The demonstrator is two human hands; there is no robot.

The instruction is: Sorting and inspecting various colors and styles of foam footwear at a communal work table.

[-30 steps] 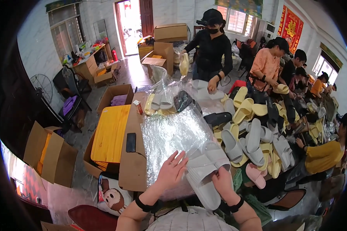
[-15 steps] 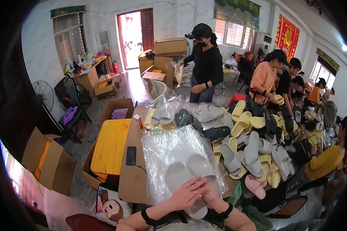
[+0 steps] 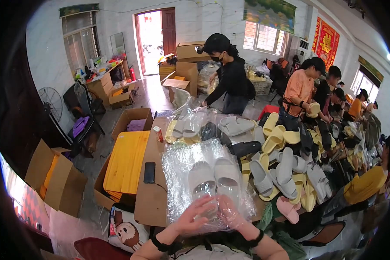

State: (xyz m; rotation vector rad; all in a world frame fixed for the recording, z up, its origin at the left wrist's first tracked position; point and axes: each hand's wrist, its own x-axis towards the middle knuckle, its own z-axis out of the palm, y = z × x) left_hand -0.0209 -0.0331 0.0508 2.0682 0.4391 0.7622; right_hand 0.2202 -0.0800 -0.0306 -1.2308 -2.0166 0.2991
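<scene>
A pair of grey slippers (image 3: pixel 202 174) lies side by side inside a clear plastic bag (image 3: pixel 177 186), toes pointing away from me. Beneath it is a stack of similar clear bags on the cardboard-covered table. My left hand (image 3: pixel 193 215) rests at the heel of the left slipper, its fingers stretched out and apart over the plastic. Beside it, my right hand (image 3: pixel 232 213) lies against the right slipper's heel end with fingers extended. Glare on the plastic partly hides the fingertips. Dark bands circle both wrists.
Loose grey, yellow and black slippers (image 3: pixel 284 167) heap up on the right. Left of the bags lie a dark phone (image 3: pixel 149 172) and a small red-and-white box (image 3: pixel 158 134). Yellow sheets (image 3: pixel 125 160) fill a carton beside the table. A person in black (image 3: pixel 232 82) leans over the far side.
My hands have moved apart from their overlapped position. The slippers now lie straighter and farther from me in the bag. The person in black has bent toward the table.
</scene>
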